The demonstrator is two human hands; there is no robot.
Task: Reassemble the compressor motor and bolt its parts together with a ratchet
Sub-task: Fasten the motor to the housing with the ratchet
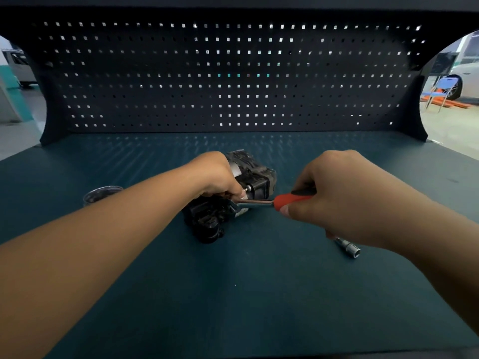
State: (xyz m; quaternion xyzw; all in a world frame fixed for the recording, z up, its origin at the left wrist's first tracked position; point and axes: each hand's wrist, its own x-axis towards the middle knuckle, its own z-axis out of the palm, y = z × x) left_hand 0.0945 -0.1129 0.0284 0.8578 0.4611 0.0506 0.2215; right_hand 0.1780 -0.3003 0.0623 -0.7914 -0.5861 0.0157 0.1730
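The black compressor motor lies on the dark green bench top, in the middle of the head view. My left hand rests over its near top, fingers curled down around the ratchet's head where it meets the motor. The ratchet has a steel shank and a red and black handle. That handle is gripped in my right hand, just right of the motor. The bolt under the ratchet head is hidden by my left fingers.
A small round metal tin sits left of the motor. A loose steel socket extension lies on the bench below my right wrist. A dark pegboard walls the back of the bench.
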